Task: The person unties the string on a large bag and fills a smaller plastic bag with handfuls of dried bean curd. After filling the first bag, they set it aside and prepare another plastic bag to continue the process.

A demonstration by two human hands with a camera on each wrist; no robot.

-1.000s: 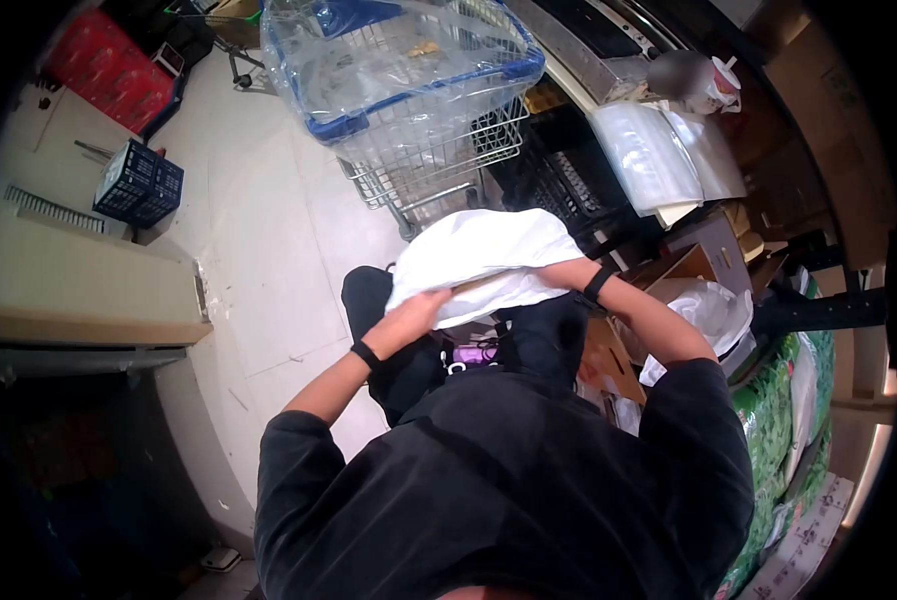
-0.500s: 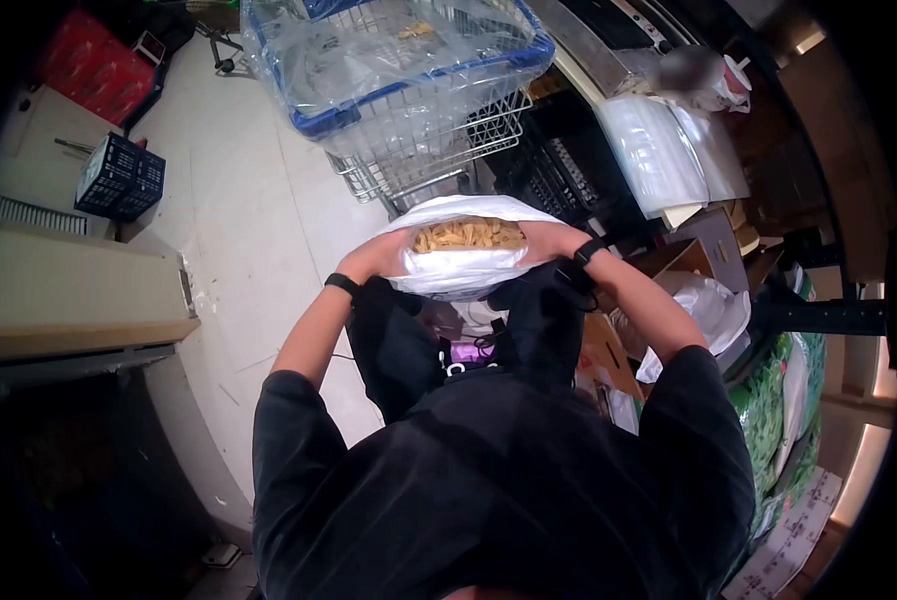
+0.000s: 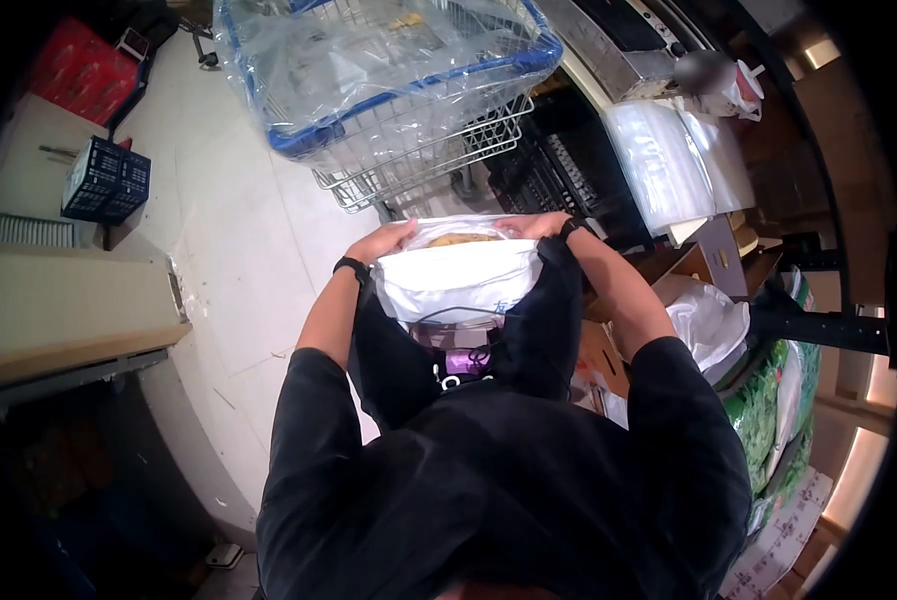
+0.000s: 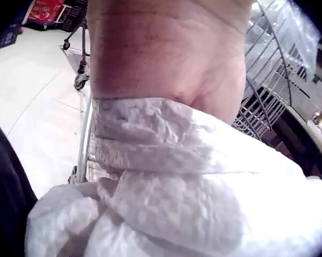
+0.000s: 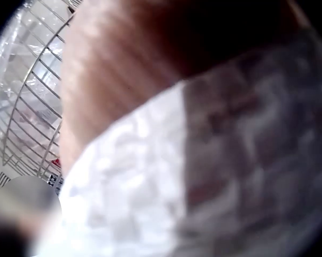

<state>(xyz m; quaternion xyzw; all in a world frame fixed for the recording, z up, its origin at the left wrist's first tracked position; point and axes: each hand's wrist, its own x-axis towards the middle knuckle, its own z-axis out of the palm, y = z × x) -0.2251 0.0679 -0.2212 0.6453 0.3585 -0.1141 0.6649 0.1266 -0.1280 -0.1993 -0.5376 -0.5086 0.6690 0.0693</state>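
Observation:
A white woven sack (image 3: 459, 275) with blue print low on its front stands between the person's knees. Its mouth gapes slightly, showing tan pieces (image 3: 461, 239) inside. At the left end of the rim the left hand (image 3: 385, 241) grips the fabric, and the right hand (image 3: 537, 226) holds the opposite end. In the left wrist view, white fabric (image 4: 171, 198) covers the left fingers beyond the heel of the hand (image 4: 171, 59). Sack cloth (image 5: 129, 187) likewise hides the right fingers in the right wrist view.
Just ahead stands a shopping cart (image 3: 409, 150) lined with a clear plastic bag. Stacked plastic sleeves (image 3: 654, 155) and an open cardboard box (image 3: 709, 255) are at the right. A dark blue crate (image 3: 107, 180) sits on the floor at left; green-patterned packs (image 3: 769, 430) lie beside the right elbow.
The hands spread the sack's mouth wide, revealing the tan pieces, then moved to the far rim. The mouth is narrower now, and the printed front faces up toward the person.

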